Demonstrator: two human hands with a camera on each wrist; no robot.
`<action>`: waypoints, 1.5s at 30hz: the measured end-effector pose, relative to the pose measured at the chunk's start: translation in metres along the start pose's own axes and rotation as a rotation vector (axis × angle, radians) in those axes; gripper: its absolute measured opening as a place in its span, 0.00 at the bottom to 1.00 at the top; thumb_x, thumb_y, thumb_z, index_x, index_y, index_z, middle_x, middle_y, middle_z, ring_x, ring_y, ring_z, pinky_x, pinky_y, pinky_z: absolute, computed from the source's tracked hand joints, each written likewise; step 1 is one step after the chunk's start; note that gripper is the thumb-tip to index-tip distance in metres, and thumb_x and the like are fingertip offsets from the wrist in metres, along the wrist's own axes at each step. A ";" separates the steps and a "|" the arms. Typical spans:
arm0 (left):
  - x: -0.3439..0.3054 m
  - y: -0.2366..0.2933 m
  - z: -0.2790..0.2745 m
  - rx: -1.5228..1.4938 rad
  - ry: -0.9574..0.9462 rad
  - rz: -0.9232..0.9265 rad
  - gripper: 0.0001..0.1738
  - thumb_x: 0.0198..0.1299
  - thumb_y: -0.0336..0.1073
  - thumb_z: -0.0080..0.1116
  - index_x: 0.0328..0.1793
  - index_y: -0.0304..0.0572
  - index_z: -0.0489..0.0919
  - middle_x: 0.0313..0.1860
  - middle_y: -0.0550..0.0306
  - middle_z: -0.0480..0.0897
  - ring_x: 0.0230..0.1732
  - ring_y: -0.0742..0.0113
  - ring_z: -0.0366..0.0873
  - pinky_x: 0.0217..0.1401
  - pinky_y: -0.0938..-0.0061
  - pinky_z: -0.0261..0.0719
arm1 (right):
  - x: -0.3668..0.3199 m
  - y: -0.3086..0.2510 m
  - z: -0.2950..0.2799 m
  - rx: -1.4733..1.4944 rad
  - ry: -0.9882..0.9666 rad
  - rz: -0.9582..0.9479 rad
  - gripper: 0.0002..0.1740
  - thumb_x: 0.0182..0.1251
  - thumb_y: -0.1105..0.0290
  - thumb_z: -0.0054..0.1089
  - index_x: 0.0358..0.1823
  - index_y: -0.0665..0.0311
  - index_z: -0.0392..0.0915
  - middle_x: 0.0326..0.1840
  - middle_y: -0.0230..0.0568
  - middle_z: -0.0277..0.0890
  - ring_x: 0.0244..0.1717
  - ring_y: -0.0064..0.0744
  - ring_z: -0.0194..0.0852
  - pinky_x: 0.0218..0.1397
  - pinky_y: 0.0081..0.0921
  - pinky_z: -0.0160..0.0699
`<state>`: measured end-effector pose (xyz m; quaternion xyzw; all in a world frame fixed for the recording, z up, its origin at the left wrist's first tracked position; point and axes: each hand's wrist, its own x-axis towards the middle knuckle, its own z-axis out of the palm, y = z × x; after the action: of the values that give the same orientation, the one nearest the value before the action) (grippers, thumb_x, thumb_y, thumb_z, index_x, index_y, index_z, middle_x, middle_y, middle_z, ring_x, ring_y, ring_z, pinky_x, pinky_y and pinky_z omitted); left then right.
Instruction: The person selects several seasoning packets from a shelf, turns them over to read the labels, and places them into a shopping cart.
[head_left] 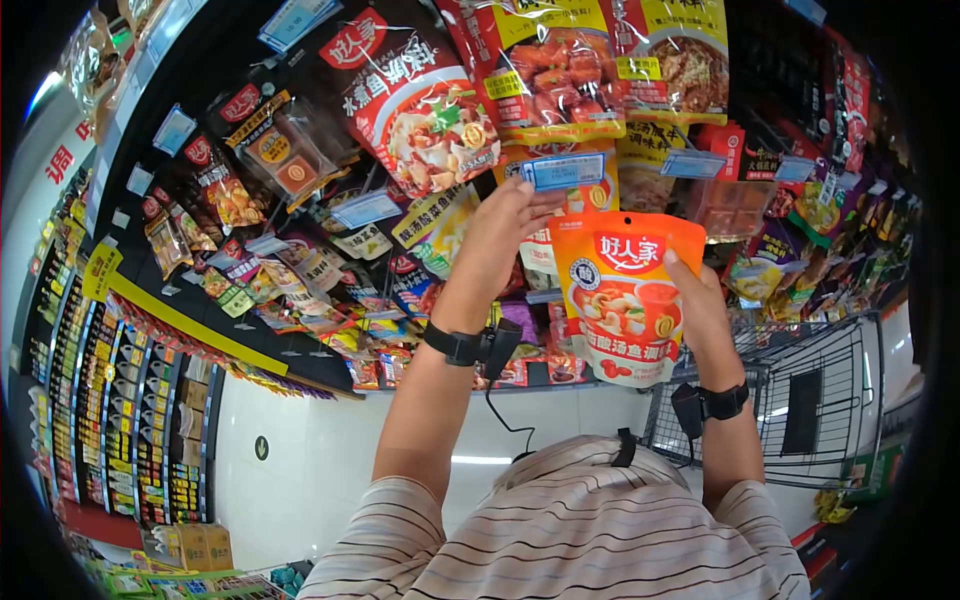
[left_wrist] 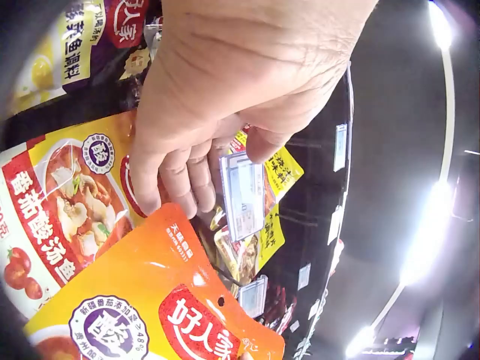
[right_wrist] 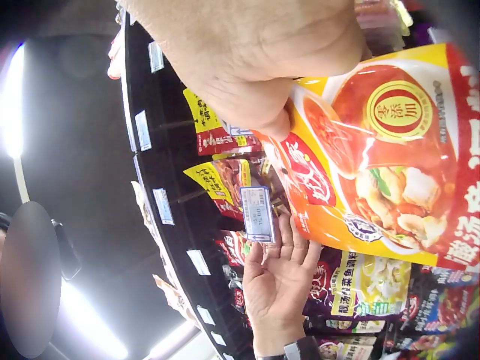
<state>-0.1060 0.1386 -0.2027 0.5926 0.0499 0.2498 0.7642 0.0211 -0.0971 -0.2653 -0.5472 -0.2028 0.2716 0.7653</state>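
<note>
Store rack behind orange pouch in right hand

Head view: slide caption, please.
Right hand holds an orange plastic pouch; left hand at a blue rectangular price tag.

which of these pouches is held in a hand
The orange pouch with the white bottom, gripped by the right hand; other pouches hang behind it.

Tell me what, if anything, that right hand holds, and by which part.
The right hand grips an orange food pouch by one side edge, near a top corner.
</note>
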 end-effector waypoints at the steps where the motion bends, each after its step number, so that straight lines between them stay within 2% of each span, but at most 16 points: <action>1: -0.001 0.001 0.002 0.026 -0.020 0.001 0.21 0.75 0.43 0.45 0.62 0.34 0.73 0.59 0.42 0.82 0.61 0.55 0.80 0.68 0.63 0.74 | 0.001 0.002 -0.002 0.001 -0.004 0.002 0.21 0.76 0.60 0.57 0.58 0.71 0.77 0.51 0.38 0.83 0.48 0.23 0.82 0.52 0.23 0.80; 6: -0.010 0.009 0.009 0.087 -0.024 0.025 0.23 0.75 0.47 0.47 0.60 0.35 0.76 0.56 0.46 0.84 0.60 0.58 0.81 0.67 0.62 0.73 | 0.000 0.001 0.000 -0.001 -0.023 -0.003 0.21 0.77 0.59 0.56 0.58 0.70 0.78 0.51 0.38 0.83 0.48 0.23 0.82 0.52 0.23 0.80; 16: -0.014 0.017 0.010 0.272 -0.055 0.113 0.25 0.77 0.49 0.44 0.63 0.33 0.77 0.57 0.50 0.83 0.61 0.62 0.79 0.70 0.65 0.69 | 0.001 0.001 0.004 -0.012 -0.070 -0.002 0.21 0.76 0.58 0.56 0.55 0.71 0.79 0.49 0.36 0.84 0.46 0.20 0.81 0.51 0.22 0.78; 20: -0.017 0.021 0.015 0.347 -0.033 0.135 0.27 0.77 0.50 0.45 0.65 0.32 0.76 0.59 0.49 0.82 0.63 0.61 0.78 0.71 0.63 0.69 | 0.005 0.005 0.003 -0.010 -0.079 0.007 0.21 0.76 0.58 0.56 0.55 0.70 0.79 0.48 0.36 0.84 0.45 0.21 0.81 0.51 0.22 0.78; 25: -0.014 0.018 0.010 0.357 -0.029 0.140 0.30 0.75 0.52 0.48 0.67 0.32 0.75 0.59 0.47 0.83 0.61 0.59 0.80 0.68 0.65 0.72 | 0.002 0.000 0.009 0.064 -0.103 -0.018 0.21 0.76 0.59 0.56 0.56 0.70 0.79 0.48 0.37 0.84 0.45 0.21 0.81 0.50 0.23 0.79; 29: -0.016 0.020 0.020 0.402 0.032 0.118 0.32 0.76 0.56 0.44 0.68 0.33 0.75 0.58 0.47 0.83 0.61 0.60 0.78 0.68 0.66 0.67 | 0.005 -0.001 0.009 0.030 -0.133 -0.024 0.21 0.76 0.59 0.56 0.55 0.71 0.79 0.45 0.37 0.84 0.42 0.20 0.81 0.46 0.24 0.80; 30: -0.018 0.022 0.024 0.381 0.049 0.095 0.32 0.76 0.55 0.43 0.70 0.34 0.73 0.61 0.47 0.82 0.63 0.61 0.77 0.68 0.67 0.65 | 0.006 -0.001 0.009 0.023 -0.153 -0.033 0.21 0.76 0.59 0.55 0.55 0.72 0.79 0.44 0.36 0.84 0.41 0.20 0.81 0.45 0.24 0.80; 33: -0.017 0.021 0.022 0.391 0.036 0.103 0.32 0.76 0.55 0.42 0.72 0.36 0.71 0.65 0.47 0.79 0.68 0.60 0.73 0.71 0.68 0.61 | 0.009 -0.001 0.007 0.041 -0.198 -0.011 0.21 0.77 0.58 0.55 0.58 0.70 0.79 0.51 0.35 0.83 0.46 0.20 0.81 0.50 0.23 0.80; 37: -0.019 0.019 0.028 0.416 0.038 0.130 0.32 0.76 0.55 0.42 0.72 0.36 0.71 0.65 0.46 0.79 0.68 0.60 0.73 0.71 0.67 0.61 | 0.006 -0.013 0.006 -0.077 -0.172 -0.002 0.24 0.75 0.55 0.58 0.55 0.71 0.79 0.47 0.35 0.84 0.42 0.19 0.81 0.45 0.23 0.80; 38: -0.020 0.020 0.030 0.431 0.038 0.137 0.32 0.76 0.55 0.42 0.72 0.36 0.71 0.65 0.46 0.78 0.68 0.60 0.73 0.71 0.67 0.61 | 0.014 -0.006 0.009 0.007 -0.184 -0.034 0.25 0.73 0.53 0.59 0.52 0.71 0.80 0.43 0.35 0.83 0.39 0.19 0.80 0.41 0.22 0.78; 41: -0.020 0.021 0.033 0.453 0.038 0.159 0.33 0.76 0.56 0.43 0.71 0.34 0.71 0.66 0.45 0.78 0.69 0.59 0.72 0.72 0.65 0.61 | 0.017 -0.012 0.009 -0.104 -0.157 -0.010 0.24 0.73 0.53 0.59 0.49 0.72 0.81 0.41 0.35 0.83 0.36 0.19 0.80 0.37 0.22 0.77; 45: -0.020 0.021 0.032 0.490 0.050 0.200 0.33 0.76 0.55 0.44 0.69 0.30 0.72 0.66 0.44 0.76 0.70 0.55 0.71 0.74 0.61 0.63 | 0.045 0.010 0.009 -0.089 -0.157 -0.001 0.24 0.72 0.53 0.60 0.48 0.72 0.81 0.41 0.36 0.84 0.36 0.19 0.81 0.37 0.23 0.79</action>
<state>-0.1179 0.1054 -0.1783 0.7556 0.0691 0.3190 0.5680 0.0487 -0.0595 -0.2718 -0.5574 -0.2745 0.3039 0.7222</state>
